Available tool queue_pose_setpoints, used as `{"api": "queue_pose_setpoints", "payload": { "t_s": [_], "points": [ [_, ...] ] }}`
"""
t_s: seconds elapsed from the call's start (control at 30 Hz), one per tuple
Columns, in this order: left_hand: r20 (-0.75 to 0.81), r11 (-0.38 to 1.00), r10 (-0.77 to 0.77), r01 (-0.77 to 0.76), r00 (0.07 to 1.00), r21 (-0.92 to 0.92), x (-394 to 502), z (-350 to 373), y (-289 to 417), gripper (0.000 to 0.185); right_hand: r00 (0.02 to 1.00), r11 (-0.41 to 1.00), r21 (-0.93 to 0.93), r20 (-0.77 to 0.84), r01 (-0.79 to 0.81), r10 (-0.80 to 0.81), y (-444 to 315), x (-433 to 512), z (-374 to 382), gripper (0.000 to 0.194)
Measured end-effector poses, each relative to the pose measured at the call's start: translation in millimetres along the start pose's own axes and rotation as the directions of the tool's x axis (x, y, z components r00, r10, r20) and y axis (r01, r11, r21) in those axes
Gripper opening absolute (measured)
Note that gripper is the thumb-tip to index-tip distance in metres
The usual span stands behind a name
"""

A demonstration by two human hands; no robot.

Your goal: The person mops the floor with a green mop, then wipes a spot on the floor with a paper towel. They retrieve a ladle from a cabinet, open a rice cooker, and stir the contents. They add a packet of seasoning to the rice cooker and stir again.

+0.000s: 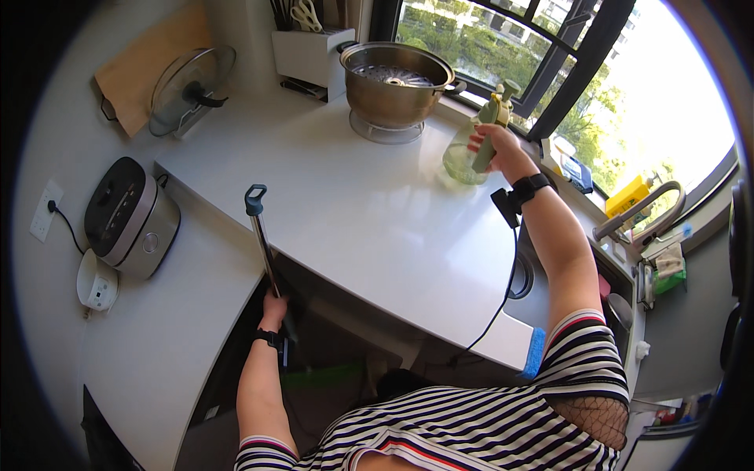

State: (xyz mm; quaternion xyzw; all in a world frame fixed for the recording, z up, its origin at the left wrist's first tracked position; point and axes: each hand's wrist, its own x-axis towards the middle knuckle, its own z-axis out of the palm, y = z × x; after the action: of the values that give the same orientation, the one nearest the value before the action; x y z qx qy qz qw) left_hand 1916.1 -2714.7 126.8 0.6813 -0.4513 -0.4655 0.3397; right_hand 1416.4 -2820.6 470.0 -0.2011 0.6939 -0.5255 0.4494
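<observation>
My right hand [498, 144] is closed around the handle of a translucent green spray bottle [462, 153], held at the back right of the white countertop [365, 218], near the window. Whether the bottle touches the counter cannot be told. My left hand [275, 306] grips a metal pole [263, 247] with a blue-grey loop at its upper end; the pole rises beside the counter's front edge, and its lower part is hidden in shadow. Left of the bottle stands a steel steamer pot [394, 88] on a round wire stand [386, 130].
A rice cooker [132, 218] sits on the left counter by a white container [97, 282]. Behind are a glass lid [188, 94], a cutting board [153, 59] and a utensil holder [312, 56]. A faucet [642, 212] and sink lie right. A black cable [506, 294] hangs from my right wrist.
</observation>
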Motion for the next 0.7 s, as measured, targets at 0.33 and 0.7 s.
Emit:
{"api": "queue_pose_setpoints", "payload": {
  "t_s": [0.33, 0.7],
  "points": [
    [0.084, 0.999, 0.018, -0.021, 0.996, 0.031, -30.4, -17.1, -4.1, 0.056, 0.925, 0.960, 0.248, 0.317, 0.129, -0.207, -14.1, -143.6, -114.6, 0.012],
    [0.538, 0.993, 0.122, -0.107, 0.834, -0.058, -219.8, 39.0, 21.0, 0.041, 0.924, 0.934, 0.191, 0.184, 0.301, -0.335, 92.3, -470.8, -268.6, 0.013]
  ]
}}
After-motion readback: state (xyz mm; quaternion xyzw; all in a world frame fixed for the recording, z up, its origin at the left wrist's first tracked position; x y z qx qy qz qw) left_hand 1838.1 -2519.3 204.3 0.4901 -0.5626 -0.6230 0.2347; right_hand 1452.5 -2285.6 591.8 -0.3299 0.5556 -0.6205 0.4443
